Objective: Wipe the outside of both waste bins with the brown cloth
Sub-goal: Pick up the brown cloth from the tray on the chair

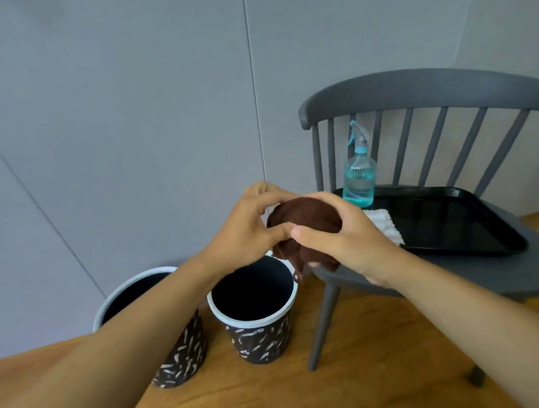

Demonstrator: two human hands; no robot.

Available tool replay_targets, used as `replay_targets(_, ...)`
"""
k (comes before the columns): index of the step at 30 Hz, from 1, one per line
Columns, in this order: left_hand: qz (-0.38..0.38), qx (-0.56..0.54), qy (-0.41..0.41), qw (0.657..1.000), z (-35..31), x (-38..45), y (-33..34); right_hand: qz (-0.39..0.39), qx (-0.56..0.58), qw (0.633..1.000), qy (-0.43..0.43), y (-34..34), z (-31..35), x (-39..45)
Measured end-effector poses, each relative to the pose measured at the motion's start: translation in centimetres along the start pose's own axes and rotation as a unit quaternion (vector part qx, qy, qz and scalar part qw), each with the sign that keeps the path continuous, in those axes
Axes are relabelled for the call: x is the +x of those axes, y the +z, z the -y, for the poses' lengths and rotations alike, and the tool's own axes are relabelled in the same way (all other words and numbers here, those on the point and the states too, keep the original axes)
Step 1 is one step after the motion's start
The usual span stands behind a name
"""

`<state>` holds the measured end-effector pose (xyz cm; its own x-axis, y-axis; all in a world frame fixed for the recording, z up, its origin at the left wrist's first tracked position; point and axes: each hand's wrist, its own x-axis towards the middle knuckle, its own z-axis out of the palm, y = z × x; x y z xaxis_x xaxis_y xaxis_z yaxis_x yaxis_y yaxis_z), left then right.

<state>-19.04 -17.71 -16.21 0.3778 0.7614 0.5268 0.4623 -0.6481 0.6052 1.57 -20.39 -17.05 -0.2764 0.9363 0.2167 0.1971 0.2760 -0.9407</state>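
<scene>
Both hands, L [247, 230] & R [336, 234], fingers curled, grip bunched brown cloth [304, 220]. Form firm pad w/ flat face, then wipe bin [257, 330] at 6 o'clock.

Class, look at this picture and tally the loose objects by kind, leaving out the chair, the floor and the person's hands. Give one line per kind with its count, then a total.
Waste bins: 2, left bin, right bin
Cloths: 2, brown cloth, white cloth
Spray bottles: 1, spray bottle
Trays: 1, black tray
Total: 6
</scene>
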Motion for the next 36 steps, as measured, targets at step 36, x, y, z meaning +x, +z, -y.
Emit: replay_targets(36, 0.279, 0.336, -0.187, 0.880, 12.6, -8.7, 0.7, -0.073, -0.318, 0.945, -0.033, -5.3, -5.5, -2.8)
